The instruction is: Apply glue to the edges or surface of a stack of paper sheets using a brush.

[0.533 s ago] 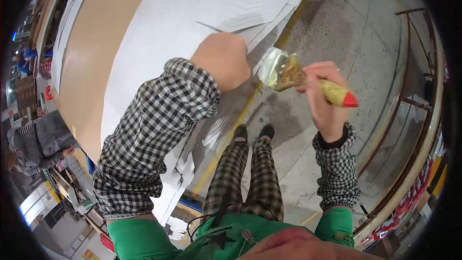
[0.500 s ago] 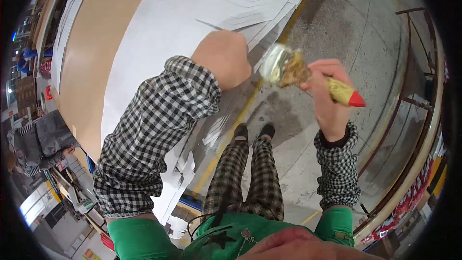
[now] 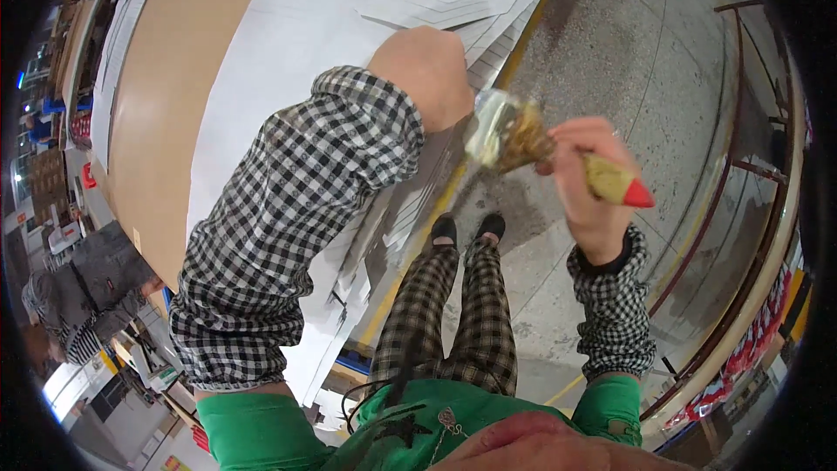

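Observation:
My right hand (image 3: 595,183) grips a paintbrush (image 3: 523,141) by its yellow handle with a red end. The broad brush head points left and carries something whitish on the bristles. My left hand (image 3: 427,74) is curled closed at the right edge of the white paper sheets (image 3: 288,44), back of the hand up. Its fingertips are hidden, so what they hold, if anything, does not show. The brush head is close beside the left hand, over the edge of the stack. Several sheets along that edge are fanned out in overlapping, slanted layers.
Brown board (image 3: 166,70) lies left of the sheets. A person in dark clothes (image 3: 96,283) is at the far left. Right of me stands a metal-framed rack or table (image 3: 741,174). A yellow line (image 3: 453,183) runs along the concrete floor (image 3: 610,44) beside my feet.
My left hand has moved away from me and slightly right along the sheets' edge. My right hand has shifted slightly nearer to me, still holding the paintbrush.

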Motion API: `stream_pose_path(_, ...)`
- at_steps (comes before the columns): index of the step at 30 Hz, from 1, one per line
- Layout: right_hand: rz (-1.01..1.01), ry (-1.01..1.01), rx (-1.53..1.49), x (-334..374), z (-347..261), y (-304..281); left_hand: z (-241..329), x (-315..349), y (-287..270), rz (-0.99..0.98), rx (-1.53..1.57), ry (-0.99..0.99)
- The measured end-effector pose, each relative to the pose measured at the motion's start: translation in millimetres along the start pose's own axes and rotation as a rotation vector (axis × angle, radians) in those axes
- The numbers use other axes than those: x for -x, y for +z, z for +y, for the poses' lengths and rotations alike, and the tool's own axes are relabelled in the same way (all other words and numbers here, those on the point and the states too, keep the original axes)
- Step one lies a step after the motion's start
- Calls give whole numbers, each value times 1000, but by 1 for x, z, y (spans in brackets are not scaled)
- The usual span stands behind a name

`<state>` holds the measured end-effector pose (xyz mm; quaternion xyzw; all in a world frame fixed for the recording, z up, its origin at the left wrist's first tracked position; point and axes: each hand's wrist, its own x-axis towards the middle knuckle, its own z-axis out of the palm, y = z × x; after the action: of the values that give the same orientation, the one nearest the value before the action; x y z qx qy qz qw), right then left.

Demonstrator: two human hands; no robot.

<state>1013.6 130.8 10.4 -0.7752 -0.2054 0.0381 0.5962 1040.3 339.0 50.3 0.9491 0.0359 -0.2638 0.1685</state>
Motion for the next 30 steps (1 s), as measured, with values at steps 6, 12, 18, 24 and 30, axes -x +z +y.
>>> stream_pose_path(6, 19, -13, 22, 3, -2, -2, 2, -7, 2, -13, -11, 25)
stream_pose_path(12, -36, -21, 102, 17, -12, 3, 9, -8, 0, 24, -42, 80)
stream_pose_path(18, 73, 85, -112, 38, -39, -1, -17, -7, 11, 56, -135, 15)
stream_pose_path(24, 101, 190, -19, 53, -28, -32, -20, 54, 99, 61, -304, -467)
stream_pose_path(30, 51, 214, -133, 46, -17, 1, -69, 55, 87, 73, -286, -330)
